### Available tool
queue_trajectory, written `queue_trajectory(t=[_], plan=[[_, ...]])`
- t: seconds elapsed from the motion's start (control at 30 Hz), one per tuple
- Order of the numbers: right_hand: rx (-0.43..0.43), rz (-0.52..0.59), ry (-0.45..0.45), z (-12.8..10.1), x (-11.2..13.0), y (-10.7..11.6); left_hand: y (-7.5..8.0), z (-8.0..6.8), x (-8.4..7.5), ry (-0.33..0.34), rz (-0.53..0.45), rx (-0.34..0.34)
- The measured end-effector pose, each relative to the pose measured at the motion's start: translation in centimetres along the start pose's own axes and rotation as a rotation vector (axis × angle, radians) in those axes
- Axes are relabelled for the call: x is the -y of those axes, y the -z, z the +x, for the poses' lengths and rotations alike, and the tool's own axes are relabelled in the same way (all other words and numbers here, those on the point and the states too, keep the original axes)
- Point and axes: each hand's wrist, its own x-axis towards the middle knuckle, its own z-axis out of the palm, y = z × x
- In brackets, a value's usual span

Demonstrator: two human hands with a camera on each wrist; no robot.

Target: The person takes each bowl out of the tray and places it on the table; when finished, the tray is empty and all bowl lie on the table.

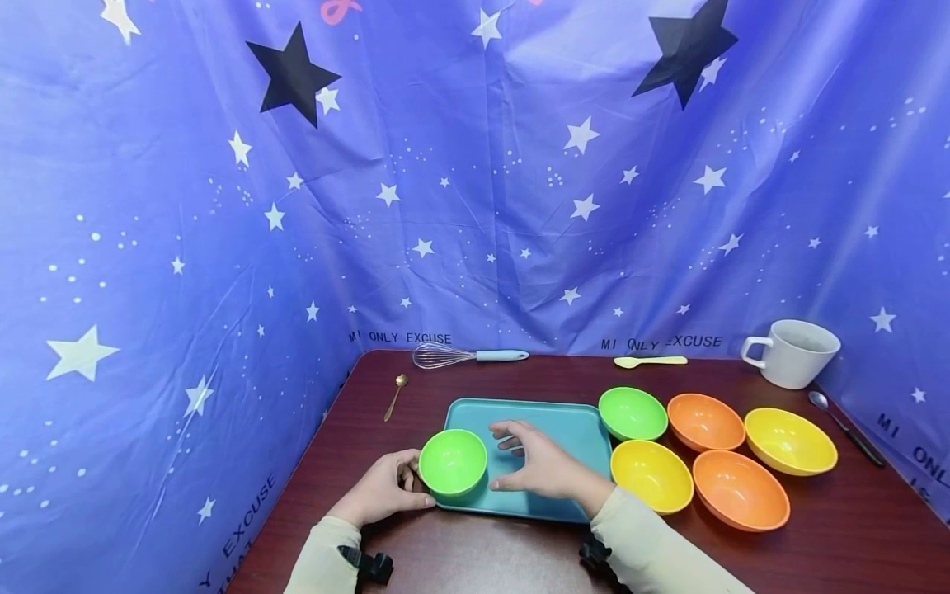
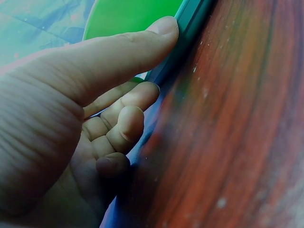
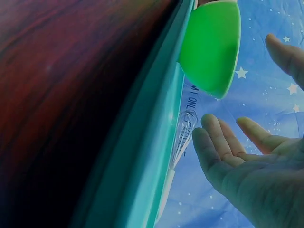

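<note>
A green bowl (image 1: 453,461) is being set on the near left corner of the teal tray (image 1: 552,421), which is lying on the dark red table (image 1: 816,536). The bowl is being touched from the left by the left hand (image 1: 386,488): in the left wrist view the thumb (image 2: 142,45) is being pressed against the tray edge under the green rim, while the other fingers (image 2: 124,124) are being kept curled loosely toward the palm, with nothing seen inside them. Whether the bowl is really being gripped cannot be told. The right hand (image 1: 538,462) is being held over the tray, just to the right of the bowl and apart from it; its fingers (image 3: 216,140) are spread and almost straight, and nothing is being held by them.

To the right of the tray, five more bowls are waiting: a second green bowl (image 1: 632,412) touching the tray's far right corner, two yellow bowls (image 1: 651,474) and two orange bowls (image 1: 740,488). Behind the tray a whisk (image 1: 463,355) is lying.

By judgement, the placing of the first bowl is being finished. The next move is likely calling for the left hand to be drawn away without the bowl being pushed, and for the free right hand to be carried to the nearest bowl beside the tray.
</note>
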Motion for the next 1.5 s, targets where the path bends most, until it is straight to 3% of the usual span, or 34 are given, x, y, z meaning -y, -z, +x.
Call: queue_trajectory(t=[0.3, 1.03, 1.5], plan=[[0.036, 0.032, -0.001, 1.3, -0.2, -1.5, 0.2, 0.1, -0.3, -0.003, 0.012, 0.009], [0.051, -0.110, -0.044, 3.0, 0.3, -3.2, 0.2, -0.1, -0.6, 0.005, 0.019, 0.010], [0.051, -0.054, -0.080, 4.1, 0.4, -3.9, 0.2, 0.0, -0.4, 0.002, 0.027, 0.015]])
